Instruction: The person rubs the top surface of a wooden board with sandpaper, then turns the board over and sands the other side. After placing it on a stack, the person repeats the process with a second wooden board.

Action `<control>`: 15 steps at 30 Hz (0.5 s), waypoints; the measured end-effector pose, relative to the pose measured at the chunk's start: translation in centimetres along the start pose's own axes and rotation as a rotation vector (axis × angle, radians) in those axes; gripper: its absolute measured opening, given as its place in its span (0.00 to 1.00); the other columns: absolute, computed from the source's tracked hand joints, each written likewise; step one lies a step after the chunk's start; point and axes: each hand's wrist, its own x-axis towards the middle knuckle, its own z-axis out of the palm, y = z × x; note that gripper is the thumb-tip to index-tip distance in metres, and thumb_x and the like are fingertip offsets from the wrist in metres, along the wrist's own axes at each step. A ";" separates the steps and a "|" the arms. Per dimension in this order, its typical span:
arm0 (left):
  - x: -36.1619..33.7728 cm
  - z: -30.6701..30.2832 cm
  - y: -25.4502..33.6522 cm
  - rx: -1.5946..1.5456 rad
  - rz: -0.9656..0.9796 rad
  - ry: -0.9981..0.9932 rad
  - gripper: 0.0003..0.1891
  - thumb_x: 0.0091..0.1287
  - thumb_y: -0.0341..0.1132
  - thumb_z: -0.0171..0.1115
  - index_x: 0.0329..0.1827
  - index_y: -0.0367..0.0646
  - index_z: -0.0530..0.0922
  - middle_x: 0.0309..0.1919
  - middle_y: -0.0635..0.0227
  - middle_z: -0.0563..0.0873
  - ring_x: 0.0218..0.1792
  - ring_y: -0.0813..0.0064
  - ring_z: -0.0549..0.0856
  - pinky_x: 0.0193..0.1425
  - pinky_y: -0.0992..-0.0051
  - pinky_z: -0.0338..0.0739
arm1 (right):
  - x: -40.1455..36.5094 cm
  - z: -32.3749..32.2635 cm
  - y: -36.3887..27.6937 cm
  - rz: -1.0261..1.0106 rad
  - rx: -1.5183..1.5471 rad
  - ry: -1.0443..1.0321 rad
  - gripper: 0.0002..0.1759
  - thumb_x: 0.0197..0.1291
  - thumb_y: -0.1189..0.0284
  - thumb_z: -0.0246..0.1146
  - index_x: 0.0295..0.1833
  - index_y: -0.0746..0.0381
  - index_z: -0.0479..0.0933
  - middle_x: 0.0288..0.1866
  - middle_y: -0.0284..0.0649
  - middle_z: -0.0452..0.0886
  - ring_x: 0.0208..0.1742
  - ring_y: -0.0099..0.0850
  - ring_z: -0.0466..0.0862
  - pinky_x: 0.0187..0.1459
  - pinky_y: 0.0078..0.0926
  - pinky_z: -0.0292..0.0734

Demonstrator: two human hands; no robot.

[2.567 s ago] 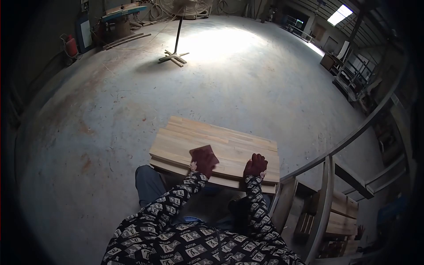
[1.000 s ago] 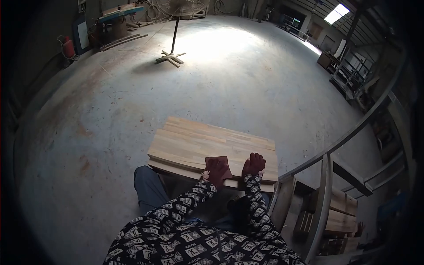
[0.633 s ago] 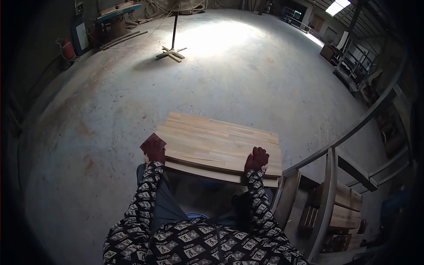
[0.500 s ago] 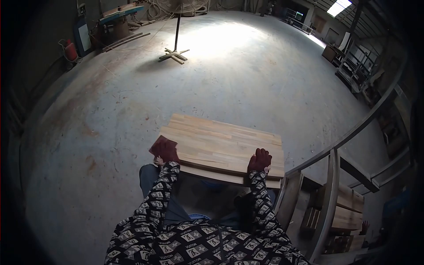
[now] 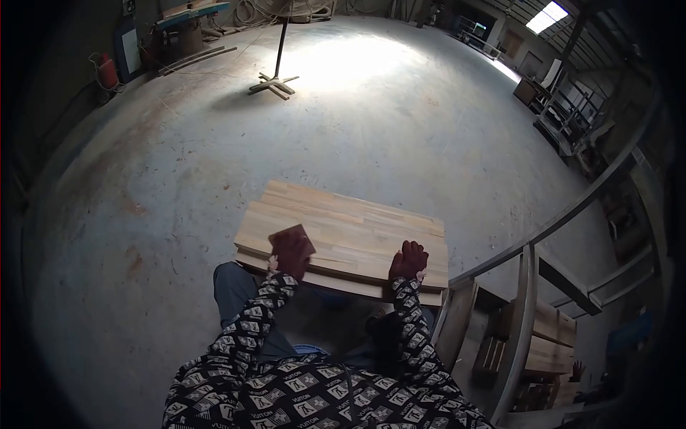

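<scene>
Across my lap lie stacked wooden boards (image 5: 350, 218), the top one pale and striped with joined strips. In a dark red glove, my left hand (image 5: 292, 254) presses a flat reddish-brown square sheet (image 5: 294, 232) on the top board, left of its middle near the front edge. My right hand (image 5: 409, 260), gloved the same way, rests on the board's right part with its fingers slightly apart and nothing visible in it.
A metal frame (image 5: 527, 307) stands close on my right, with wooden pieces (image 5: 550, 350) beyond it. A gloved hand of another person (image 5: 577, 370) shows there. Ahead are a pole on a cross-shaped base (image 5: 273, 86) and, far left, a red cylinder (image 5: 107, 71).
My left hand has slid right across the board with the square sheet, away from the left edge. My right hand stays on the board's right part. The whole view has shifted slightly.
</scene>
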 end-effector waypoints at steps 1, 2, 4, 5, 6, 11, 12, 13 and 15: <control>0.5 -2.5 -1.5 0.042 -0.192 -0.071 0.29 0.47 0.35 0.73 0.56 0.40 0.76 0.52 0.48 0.76 0.59 0.44 0.73 0.63 0.45 0.66 | 0.0 -0.2 -0.1 0.004 -0.001 -0.002 0.11 0.50 0.71 0.61 0.39 0.61 0.71 0.37 0.46 0.73 0.44 0.48 0.75 0.44 0.49 0.67; 0.7 -4.0 -3.5 0.077 -0.202 -0.035 0.24 0.49 0.32 0.72 0.51 0.43 0.77 0.51 0.52 0.77 0.58 0.47 0.74 0.61 0.46 0.67 | 0.1 -0.4 -0.2 0.006 -0.003 -0.004 0.10 0.51 0.72 0.60 0.39 0.62 0.71 0.38 0.47 0.73 0.45 0.49 0.76 0.45 0.49 0.67; -0.1 -3.1 -8.8 0.022 -0.196 0.053 0.16 0.50 0.32 0.72 0.43 0.52 0.81 0.47 0.62 0.80 0.56 0.53 0.76 0.59 0.48 0.67 | 0.1 -0.6 -0.5 0.019 0.004 0.001 0.10 0.52 0.72 0.60 0.39 0.62 0.71 0.38 0.47 0.73 0.45 0.48 0.76 0.45 0.49 0.68; 0.1 -2.5 -8.9 0.128 -0.209 0.139 0.15 0.48 0.32 0.72 0.40 0.52 0.80 0.43 0.63 0.79 0.53 0.54 0.77 0.57 0.49 0.68 | 0.1 -0.5 -0.4 0.017 0.000 0.006 0.10 0.52 0.72 0.60 0.39 0.62 0.71 0.38 0.46 0.73 0.45 0.48 0.76 0.45 0.49 0.68; 0.6 -2.0 -8.3 0.232 -0.221 0.229 0.15 0.47 0.33 0.73 0.37 0.53 0.79 0.39 0.64 0.78 0.51 0.54 0.77 0.55 0.50 0.68 | 0.1 -0.4 -0.3 0.013 -0.005 0.013 0.09 0.52 0.73 0.60 0.39 0.62 0.71 0.38 0.46 0.74 0.45 0.48 0.76 0.45 0.48 0.68; 4.3 2.4 3.7 -0.032 -0.203 -0.075 0.25 0.52 0.40 0.75 0.53 0.45 0.80 0.53 0.52 0.79 0.60 0.46 0.74 0.66 0.43 0.64 | 0.1 -0.1 -0.2 0.004 -0.014 0.028 0.11 0.48 0.71 0.61 0.38 0.61 0.70 0.37 0.46 0.73 0.44 0.47 0.75 0.45 0.49 0.67; 3.7 4.4 6.4 -0.009 -0.080 -0.050 0.32 0.51 0.42 0.75 0.60 0.41 0.77 0.58 0.49 0.78 0.63 0.43 0.73 0.71 0.43 0.62 | 0.0 -0.1 -0.2 -0.003 -0.022 0.031 0.11 0.48 0.71 0.61 0.38 0.61 0.70 0.37 0.46 0.73 0.44 0.47 0.75 0.45 0.49 0.67; 3.8 4.5 9.0 -0.189 -0.029 -0.145 0.33 0.52 0.43 0.74 0.63 0.42 0.77 0.60 0.48 0.77 0.64 0.42 0.72 0.72 0.43 0.62 | 0.0 -0.1 -0.2 -0.002 -0.023 0.022 0.11 0.48 0.71 0.61 0.38 0.61 0.70 0.37 0.46 0.73 0.44 0.47 0.75 0.45 0.49 0.67; 3.0 5.5 12.4 -0.307 0.158 -0.218 0.31 0.53 0.42 0.72 0.62 0.45 0.78 0.62 0.53 0.78 0.66 0.45 0.72 0.74 0.43 0.62 | 0.1 -0.1 -0.1 -0.001 -0.022 0.004 0.12 0.48 0.71 0.61 0.39 0.61 0.70 0.37 0.46 0.73 0.45 0.48 0.75 0.45 0.50 0.67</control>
